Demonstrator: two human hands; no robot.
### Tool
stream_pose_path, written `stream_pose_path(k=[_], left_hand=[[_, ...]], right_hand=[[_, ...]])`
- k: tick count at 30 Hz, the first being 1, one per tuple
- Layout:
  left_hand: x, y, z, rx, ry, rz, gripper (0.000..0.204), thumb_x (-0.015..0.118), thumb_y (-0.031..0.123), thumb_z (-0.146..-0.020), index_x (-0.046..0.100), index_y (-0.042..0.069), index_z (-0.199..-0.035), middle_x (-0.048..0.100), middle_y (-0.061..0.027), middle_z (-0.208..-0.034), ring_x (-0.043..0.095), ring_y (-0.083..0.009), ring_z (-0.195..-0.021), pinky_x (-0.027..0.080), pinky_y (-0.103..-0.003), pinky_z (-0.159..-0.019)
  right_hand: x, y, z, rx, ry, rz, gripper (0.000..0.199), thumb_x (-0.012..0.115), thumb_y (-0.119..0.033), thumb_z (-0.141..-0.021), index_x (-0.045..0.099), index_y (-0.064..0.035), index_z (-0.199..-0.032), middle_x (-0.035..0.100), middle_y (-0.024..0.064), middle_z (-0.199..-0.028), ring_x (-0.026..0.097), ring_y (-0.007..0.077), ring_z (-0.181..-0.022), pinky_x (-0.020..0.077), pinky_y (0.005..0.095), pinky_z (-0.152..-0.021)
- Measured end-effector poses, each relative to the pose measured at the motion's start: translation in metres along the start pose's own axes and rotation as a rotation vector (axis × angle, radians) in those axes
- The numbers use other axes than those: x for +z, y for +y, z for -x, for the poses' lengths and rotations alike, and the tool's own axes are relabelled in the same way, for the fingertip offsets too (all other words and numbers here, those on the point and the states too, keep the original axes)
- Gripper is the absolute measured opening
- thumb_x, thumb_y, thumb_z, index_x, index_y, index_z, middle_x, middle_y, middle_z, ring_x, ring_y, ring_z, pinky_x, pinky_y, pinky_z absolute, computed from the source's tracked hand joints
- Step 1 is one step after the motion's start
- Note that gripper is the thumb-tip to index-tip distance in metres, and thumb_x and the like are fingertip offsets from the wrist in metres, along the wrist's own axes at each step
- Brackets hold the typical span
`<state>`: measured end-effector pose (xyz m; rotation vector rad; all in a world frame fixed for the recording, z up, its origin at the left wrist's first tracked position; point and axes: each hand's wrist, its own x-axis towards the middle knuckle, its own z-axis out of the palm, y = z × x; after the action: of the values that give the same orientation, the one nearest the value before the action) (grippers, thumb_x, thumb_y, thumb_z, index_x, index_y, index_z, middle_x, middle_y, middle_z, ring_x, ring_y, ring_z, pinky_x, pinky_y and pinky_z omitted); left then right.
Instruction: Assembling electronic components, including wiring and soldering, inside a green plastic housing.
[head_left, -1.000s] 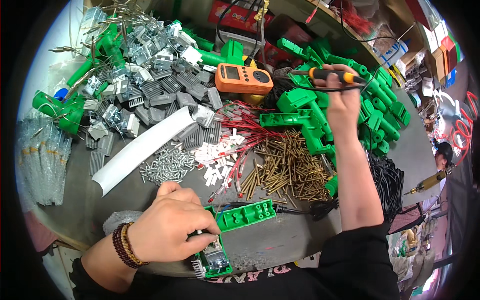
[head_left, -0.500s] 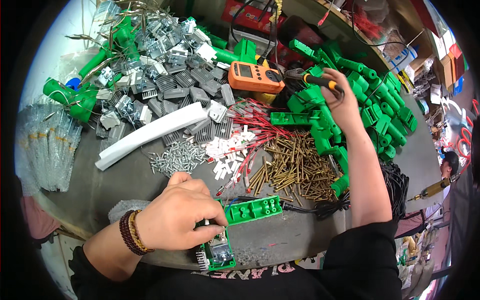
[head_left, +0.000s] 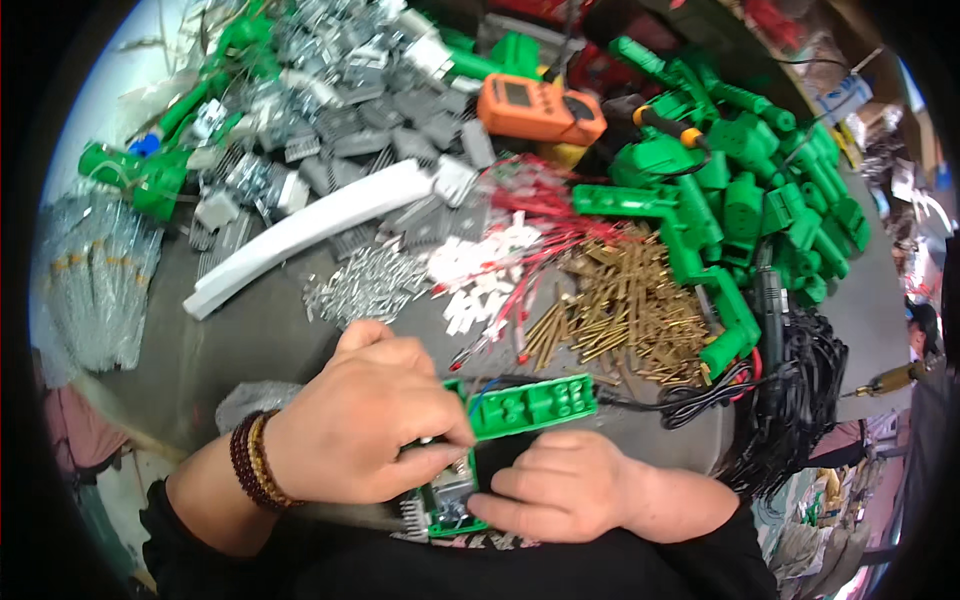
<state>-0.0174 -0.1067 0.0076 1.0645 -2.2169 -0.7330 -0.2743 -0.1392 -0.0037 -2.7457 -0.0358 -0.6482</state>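
Note:
At the near edge of the bench lies an opened green plastic housing (head_left: 470, 523), with a metal part inside and a grey toothed piece at its left side. My left hand (head_left: 365, 430) is over it, thumb and forefinger closed in a pinch on something small that is mostly hidden. My right hand (head_left: 565, 490) is curled at the housing's right edge, fingertips against it. Behind both hands sits a green half-shell (head_left: 535, 405), its inner side facing up, with a blue wire at its left end. A black-and-yellow handled tool (head_left: 668, 127) rests on the green parts.
Beyond the hands lie screws (head_left: 370, 283), white connectors (head_left: 480, 270), red-wired pieces (head_left: 535, 190) and brass pins (head_left: 630, 310). Green housings (head_left: 750, 200) pile up at right, near black cables (head_left: 800, 390). An orange multimeter (head_left: 540, 108) and grey finned blocks (head_left: 370, 130) stand at the back.
My right hand has left the black-and-yellow handled tool and come down to the housing's right edge. My left hand keeps its pinch over the housing. The view has shifted slightly.

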Motion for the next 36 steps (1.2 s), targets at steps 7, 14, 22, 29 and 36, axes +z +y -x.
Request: stream_pose_path(k=[7, 14, 22, 29, 36], left_hand=[[0.005, -0.003, -0.001, 0.008, 0.011, -0.011, 0.010, 0.077, 0.017, -0.074, 0.071, 0.019, -0.081, 0.065, 0.0051, -0.077, 0.058, -0.0201, -0.083, 0.034, -0.039, -0.085], [0.007, -0.002, 0.002, 0.008, 0.030, -0.038, 0.015, 0.079, 0.013, -0.069, 0.072, 0.019, -0.080, 0.067, 0.0078, -0.079, 0.057, -0.0185, -0.082, 0.035, -0.039, -0.084], [0.004, 0.001, 0.000, -0.015, -0.013, -0.053, 0.015, 0.079, 0.013, -0.068, 0.072, 0.019, -0.080, 0.066, 0.0082, -0.077, 0.057, -0.0186, -0.081, 0.036, -0.039, -0.083], [0.006, -0.002, -0.001, 0.013, 0.011, -0.033, 0.017, 0.078, 0.012, -0.067, 0.071, 0.018, -0.081, 0.067, 0.0067, -0.077, 0.057, -0.0200, -0.079, 0.036, -0.038, -0.080], [0.007, -0.002, 0.000, 0.027, 0.037, -0.047, 0.018, 0.078, 0.012, -0.066, 0.071, 0.018, -0.082, 0.067, 0.0066, -0.077, 0.056, -0.0205, -0.077, 0.036, -0.039, -0.079]], right_hand=[[0.021, 0.000, 0.009, 0.101, 0.093, -0.077, 0.033, 0.075, -0.024, -0.076, 0.072, -0.0130, -0.106, 0.050, -0.0041, -0.077, 0.050, 0.0102, -0.061, 0.0400, 0.0243, -0.053], [0.024, 0.001, 0.008, 0.071, 0.120, -0.048, 0.036, 0.068, -0.015, -0.069, 0.072, -0.0122, -0.104, 0.049, -0.0034, -0.076, 0.049, 0.0088, -0.059, 0.0377, 0.0235, -0.051], [0.016, -0.002, 0.008, 0.076, 0.050, -0.055, 0.031, 0.081, -0.024, -0.077, 0.074, -0.0100, -0.103, 0.057, -0.0025, -0.073, 0.052, 0.0097, -0.056, 0.0375, 0.0229, -0.047], [0.024, -0.006, 0.009, 0.168, 0.037, -0.144, 0.030, 0.078, -0.016, -0.080, 0.073, -0.0085, -0.108, 0.051, -0.0042, -0.067, 0.050, 0.0100, -0.053, 0.0396, 0.0254, -0.047], [0.026, -0.006, 0.006, 0.139, 0.042, -0.192, 0.038, 0.073, -0.010, -0.077, 0.073, -0.0093, -0.115, 0.039, -0.0054, -0.062, 0.043, 0.0092, -0.049, 0.0377, 0.0256, -0.044]])
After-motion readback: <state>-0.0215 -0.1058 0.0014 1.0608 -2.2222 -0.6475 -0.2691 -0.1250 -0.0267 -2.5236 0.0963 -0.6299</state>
